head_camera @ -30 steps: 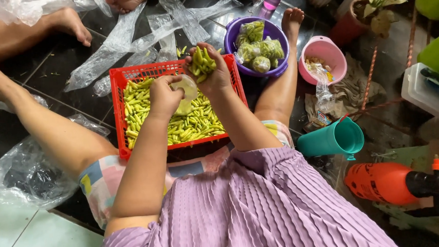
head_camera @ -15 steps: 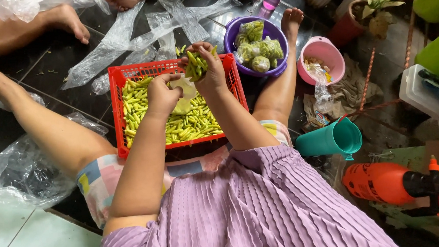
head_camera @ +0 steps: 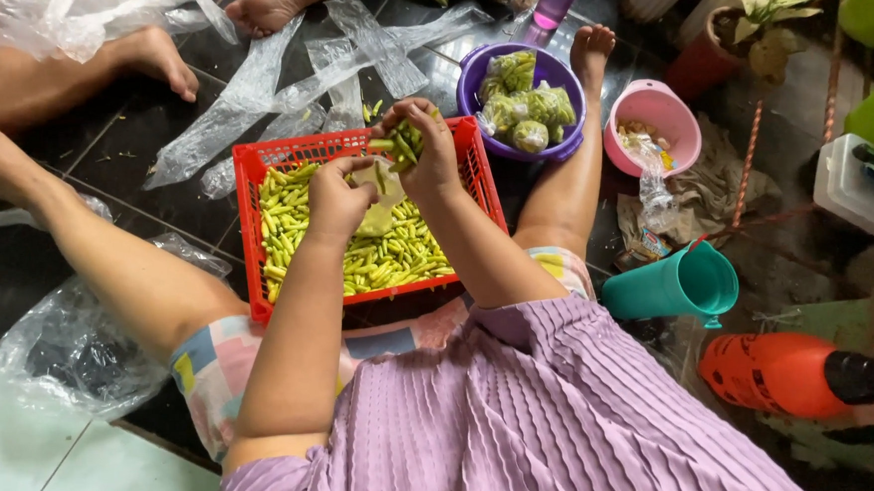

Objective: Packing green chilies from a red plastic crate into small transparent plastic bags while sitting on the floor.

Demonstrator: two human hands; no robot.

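Observation:
I sit on the floor with a red plastic basket (head_camera: pixel 252 185) of green chillies (head_camera: pixel 388 258) between my legs. My right hand (head_camera: pixel 430 154) is closed around a bunch of green chillies (head_camera: pixel 402 143) above the basket. My left hand (head_camera: pixel 338 196) pinches a small clear plastic bag (head_camera: pixel 380 204), its mouth held just under the bunch. Both hands are close together over the basket's middle.
A purple bowl (head_camera: pixel 561 147) holds filled chilli bags. A pink bowl (head_camera: pixel 685 118), a teal jug (head_camera: pixel 673 285) and an orange sprayer (head_camera: pixel 793 371) lie to the right. Clear plastic bags (head_camera: pixel 241 116) are strewn beyond the basket. Another person's feet (head_camera: pixel 163 61) rest at top left.
The right hand has kept its bunch of chillies and moved slightly towards the bag in the left hand. The camera view has shifted a little.

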